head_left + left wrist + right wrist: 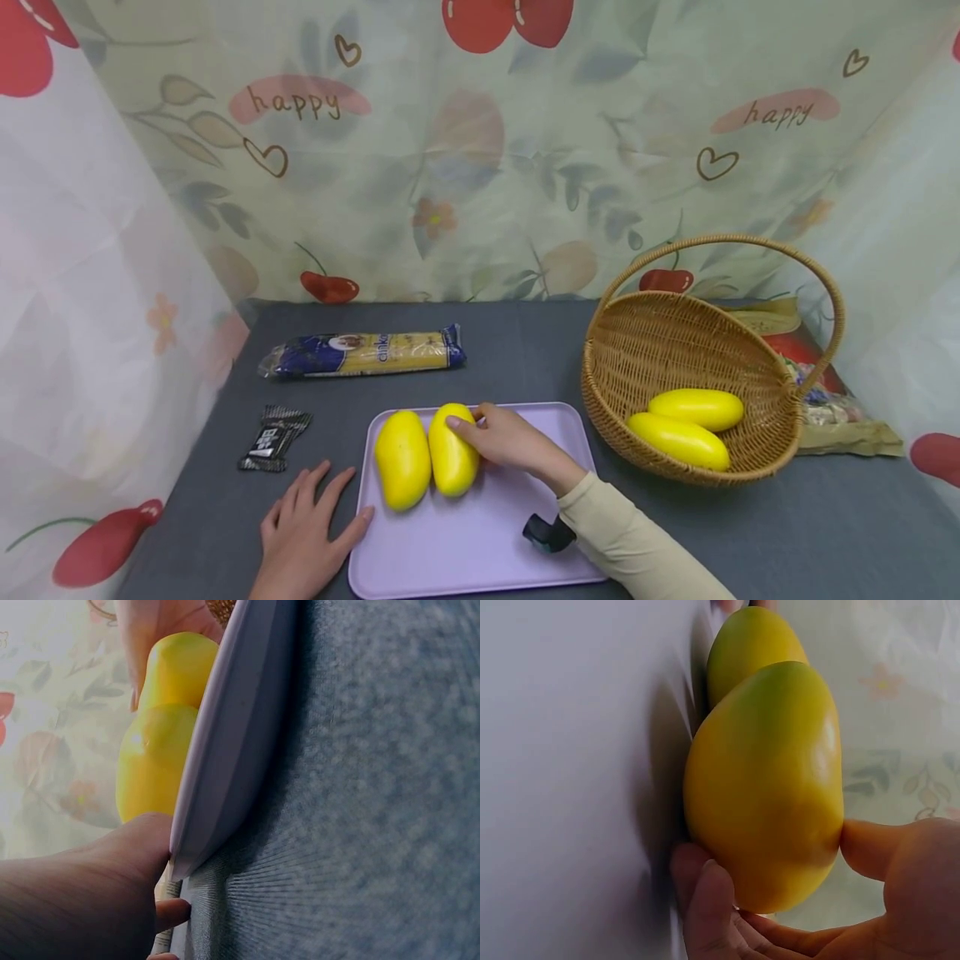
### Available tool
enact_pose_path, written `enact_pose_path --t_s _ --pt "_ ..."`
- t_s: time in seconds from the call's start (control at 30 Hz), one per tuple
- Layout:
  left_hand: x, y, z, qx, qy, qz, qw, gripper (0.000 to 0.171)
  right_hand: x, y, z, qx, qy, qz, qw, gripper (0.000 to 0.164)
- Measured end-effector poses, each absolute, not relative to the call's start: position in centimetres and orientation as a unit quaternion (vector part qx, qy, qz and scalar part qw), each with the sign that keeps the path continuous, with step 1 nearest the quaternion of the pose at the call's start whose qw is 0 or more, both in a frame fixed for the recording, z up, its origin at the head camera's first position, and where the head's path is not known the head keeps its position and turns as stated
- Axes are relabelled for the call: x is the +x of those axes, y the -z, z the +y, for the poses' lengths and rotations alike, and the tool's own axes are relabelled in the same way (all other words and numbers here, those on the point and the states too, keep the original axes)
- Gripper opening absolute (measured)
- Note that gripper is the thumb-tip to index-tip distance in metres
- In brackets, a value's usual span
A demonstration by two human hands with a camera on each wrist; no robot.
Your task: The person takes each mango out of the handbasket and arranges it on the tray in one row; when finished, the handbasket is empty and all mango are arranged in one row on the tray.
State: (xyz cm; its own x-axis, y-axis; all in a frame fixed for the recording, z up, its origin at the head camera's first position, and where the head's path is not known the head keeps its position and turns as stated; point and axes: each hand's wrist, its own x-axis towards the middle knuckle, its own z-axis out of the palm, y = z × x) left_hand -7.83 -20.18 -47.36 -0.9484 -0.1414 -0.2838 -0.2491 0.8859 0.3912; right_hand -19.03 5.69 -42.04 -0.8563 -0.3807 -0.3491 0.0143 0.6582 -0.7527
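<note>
On the tray point(487, 546): right mango point(452, 462), just beside left mango point(403, 460)
Right hand point(513, 438): your thumb and fingers pinch right mango; use even pressure, don't nudge its neighbour
Left hand point(303, 527): spread, grasping nothing, thumb on tray edge; steady it lightly

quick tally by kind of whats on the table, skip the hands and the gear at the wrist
Yellow fruits: 4
Tray: 1
Basket: 1
Packets: 3 (long pasta packet, small black packet, partly hidden packet behind the basket)
Total: 9
</note>
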Motion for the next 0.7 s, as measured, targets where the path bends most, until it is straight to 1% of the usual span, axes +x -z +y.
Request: enact_pose_path --t_s 0.5,0.7 --pt "-7.81 47.21 -20.31 -0.108 -0.204 0.964 0.135 0.095 -18.59 42.17 5.49 -0.102 0.412 0.869 0.253 0.072" --pt "-7.82 47.35 -20.19 -0.098 -0.208 0.965 0.127 0.094 -18.55 42.12 5.93 -0.102 0.401 0.875 0.252 0.076"
